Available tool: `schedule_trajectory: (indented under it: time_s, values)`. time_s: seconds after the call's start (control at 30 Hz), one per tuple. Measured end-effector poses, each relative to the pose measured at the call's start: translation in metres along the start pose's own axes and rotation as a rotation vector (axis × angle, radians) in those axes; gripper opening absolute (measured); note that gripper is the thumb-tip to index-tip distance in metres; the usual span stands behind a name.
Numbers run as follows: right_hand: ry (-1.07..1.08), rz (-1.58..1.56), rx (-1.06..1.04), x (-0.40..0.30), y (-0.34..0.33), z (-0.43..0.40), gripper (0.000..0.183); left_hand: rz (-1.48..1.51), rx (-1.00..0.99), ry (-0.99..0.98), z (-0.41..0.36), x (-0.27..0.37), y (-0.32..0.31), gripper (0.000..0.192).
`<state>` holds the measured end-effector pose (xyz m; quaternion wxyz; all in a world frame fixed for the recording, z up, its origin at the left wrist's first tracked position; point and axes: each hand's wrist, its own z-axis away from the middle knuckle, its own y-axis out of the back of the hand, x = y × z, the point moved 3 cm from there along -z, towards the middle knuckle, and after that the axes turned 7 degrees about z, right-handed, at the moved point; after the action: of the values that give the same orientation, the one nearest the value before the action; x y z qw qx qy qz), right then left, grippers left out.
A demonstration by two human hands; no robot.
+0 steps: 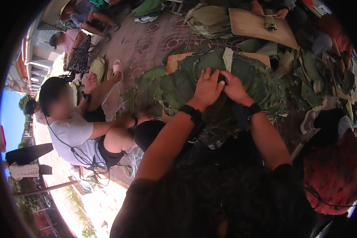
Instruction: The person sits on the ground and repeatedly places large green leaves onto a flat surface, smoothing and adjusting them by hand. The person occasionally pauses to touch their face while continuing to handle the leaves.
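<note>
Before me lies a wide spread of large, overlapping green leaves (181,87), curled and ragged at their edges. My left hand (208,87) bears a ring and rests on the leaves with its fingers pointing away from me. Close against it, my right hand (235,88) has its fingers bent over the same leaves; whether it pinches one cannot be told. A pale, dry leaf strip (227,59) stands just beyond my fingertips. Pieces of printed cardboard (175,62) show from under the far side of the leaves.
Someone in a white shirt (71,131) sits close at left. Across from me, a person's hands work at a rolled leaf (269,22) on a wooden board (247,25), beside a leaf stack (208,20). A person in red (333,172) is near right. Loose leaves (311,89) lie at right.
</note>
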<state>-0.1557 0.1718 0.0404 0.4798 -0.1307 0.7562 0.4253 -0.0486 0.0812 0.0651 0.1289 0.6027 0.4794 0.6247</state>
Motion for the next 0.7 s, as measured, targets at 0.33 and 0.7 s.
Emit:
schedule_trajectory:
  time_s: [0.33, 0.7]
  values:
    - [0.493, 1.026, 0.243, -0.007, 0.032, 0.008, 0.032, -0.427, -0.226, 0.073, -0.006, 0.012, -0.015, 0.07]
    - [0.111, 1.063, -0.187, -0.006, 0.033, -0.024, 0.021, -0.312, -0.15, 0.02, -0.025, -0.022, -0.015, 0.073]
